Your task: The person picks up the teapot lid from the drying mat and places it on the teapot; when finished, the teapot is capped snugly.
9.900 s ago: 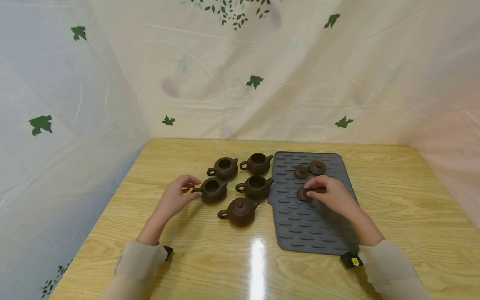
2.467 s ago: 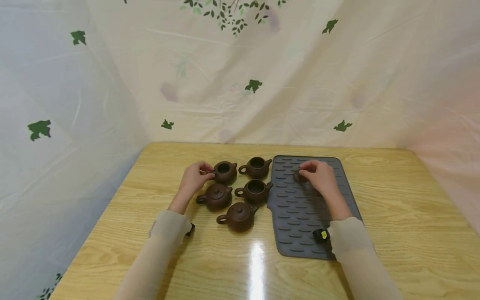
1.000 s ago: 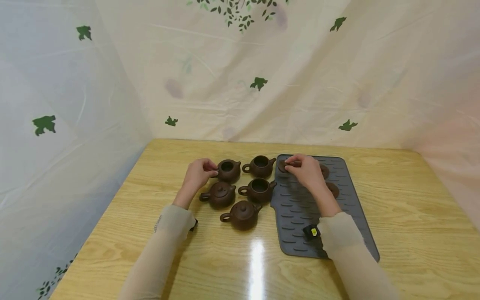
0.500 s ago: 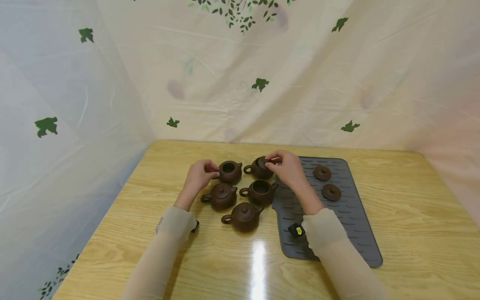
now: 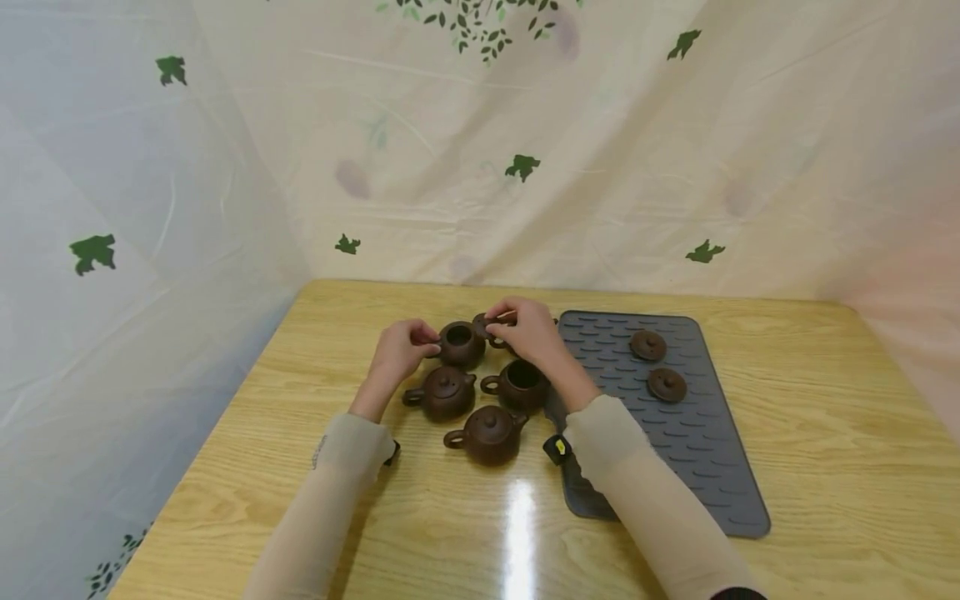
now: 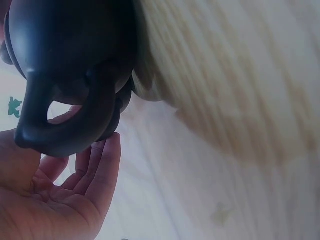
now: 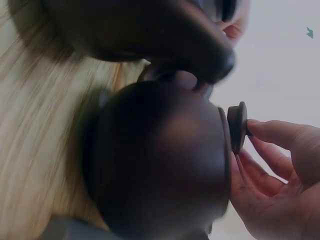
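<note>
Wooden table point(image 5: 787, 467) — right hand point(image 5: 529, 330) pinches lid point(image 5: 483, 322); left hand point(image 5: 399, 350) steadies teapot point(image 5: 459, 343).

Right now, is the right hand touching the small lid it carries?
Touching. The right wrist view shows the right hand with fingertips pinching the knob of the lid, held beside a teapot.

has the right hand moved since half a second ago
Yes: the right hand moved left off the grey ribbed mat, carrying a small brown lid toward the far-left open teapot.
</note>
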Demonstrator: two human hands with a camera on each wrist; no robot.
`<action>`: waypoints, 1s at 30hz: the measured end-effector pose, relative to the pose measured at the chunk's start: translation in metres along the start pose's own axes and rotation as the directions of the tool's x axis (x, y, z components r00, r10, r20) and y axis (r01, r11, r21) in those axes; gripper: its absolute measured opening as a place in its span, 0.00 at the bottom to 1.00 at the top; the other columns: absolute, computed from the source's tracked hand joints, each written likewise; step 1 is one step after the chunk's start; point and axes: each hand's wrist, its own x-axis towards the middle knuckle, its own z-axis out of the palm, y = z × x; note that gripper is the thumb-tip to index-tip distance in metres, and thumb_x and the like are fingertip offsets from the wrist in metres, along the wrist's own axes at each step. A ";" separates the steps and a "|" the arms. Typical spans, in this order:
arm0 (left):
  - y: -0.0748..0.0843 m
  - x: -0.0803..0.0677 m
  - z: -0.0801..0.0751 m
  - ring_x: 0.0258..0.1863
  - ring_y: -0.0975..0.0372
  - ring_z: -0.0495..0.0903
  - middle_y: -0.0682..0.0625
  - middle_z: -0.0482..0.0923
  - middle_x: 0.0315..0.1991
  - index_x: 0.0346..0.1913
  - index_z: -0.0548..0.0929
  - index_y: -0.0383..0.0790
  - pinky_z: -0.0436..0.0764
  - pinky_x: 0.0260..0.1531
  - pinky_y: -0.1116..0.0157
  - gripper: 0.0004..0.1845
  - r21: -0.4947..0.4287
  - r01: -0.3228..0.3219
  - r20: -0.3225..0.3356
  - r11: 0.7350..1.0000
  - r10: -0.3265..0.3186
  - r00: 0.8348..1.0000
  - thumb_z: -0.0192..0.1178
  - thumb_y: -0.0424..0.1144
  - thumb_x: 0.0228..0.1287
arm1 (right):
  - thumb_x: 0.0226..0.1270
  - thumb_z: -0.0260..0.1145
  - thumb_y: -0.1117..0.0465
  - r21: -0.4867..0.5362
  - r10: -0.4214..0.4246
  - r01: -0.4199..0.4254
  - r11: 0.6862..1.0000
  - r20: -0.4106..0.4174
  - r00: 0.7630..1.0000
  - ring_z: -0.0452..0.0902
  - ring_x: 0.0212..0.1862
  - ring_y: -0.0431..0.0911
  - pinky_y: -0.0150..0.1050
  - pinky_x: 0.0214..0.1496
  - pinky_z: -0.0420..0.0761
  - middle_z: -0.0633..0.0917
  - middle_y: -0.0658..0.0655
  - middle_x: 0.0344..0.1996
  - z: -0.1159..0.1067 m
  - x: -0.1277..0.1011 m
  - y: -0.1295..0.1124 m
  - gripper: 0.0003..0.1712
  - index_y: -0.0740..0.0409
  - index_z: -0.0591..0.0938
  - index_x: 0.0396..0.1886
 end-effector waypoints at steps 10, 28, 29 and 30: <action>0.000 0.000 -0.001 0.37 0.56 0.81 0.46 0.84 0.36 0.37 0.84 0.40 0.79 0.39 0.59 0.05 -0.001 0.005 0.011 1.000 -0.005 1.000 0.66 0.34 0.58 | 0.63 0.66 0.58 0.027 -0.042 0.041 0.999 0.043 0.998 0.79 0.50 0.48 0.43 0.46 0.81 0.83 0.51 0.45 0.024 0.014 -0.009 0.05 0.50 0.83 0.39; 0.002 -0.002 0.000 0.38 0.55 0.81 0.46 0.84 0.37 0.38 0.84 0.40 0.79 0.39 0.58 0.05 0.007 0.019 0.005 1.000 -0.019 1.000 0.65 0.34 0.59 | 0.64 0.65 0.60 -0.063 -0.069 0.074 0.995 0.079 0.995 0.79 0.46 0.46 0.40 0.45 0.80 0.83 0.51 0.41 0.040 0.018 -0.016 0.05 0.51 0.82 0.40; 0.002 -0.002 0.000 0.38 0.55 0.81 0.46 0.84 0.37 0.38 0.84 0.40 0.79 0.39 0.58 0.05 0.009 0.022 0.006 1.000 -0.022 1.000 0.65 0.35 0.59 | 0.64 0.65 0.60 -0.072 -0.069 0.074 0.995 0.075 0.995 0.79 0.46 0.46 0.40 0.45 0.80 0.83 0.51 0.41 0.040 0.018 -0.016 0.05 0.52 0.82 0.40; 0.002 -0.002 0.000 0.38 0.55 0.81 0.46 0.84 0.37 0.38 0.84 0.40 0.79 0.39 0.58 0.05 0.010 0.024 0.007 1.000 -0.024 1.000 0.65 0.35 0.59 | 0.64 0.65 0.60 -0.080 -0.068 0.074 0.994 0.073 0.995 0.79 0.45 0.46 0.40 0.45 0.80 0.83 0.51 0.41 0.040 0.018 -0.016 0.05 0.51 0.82 0.39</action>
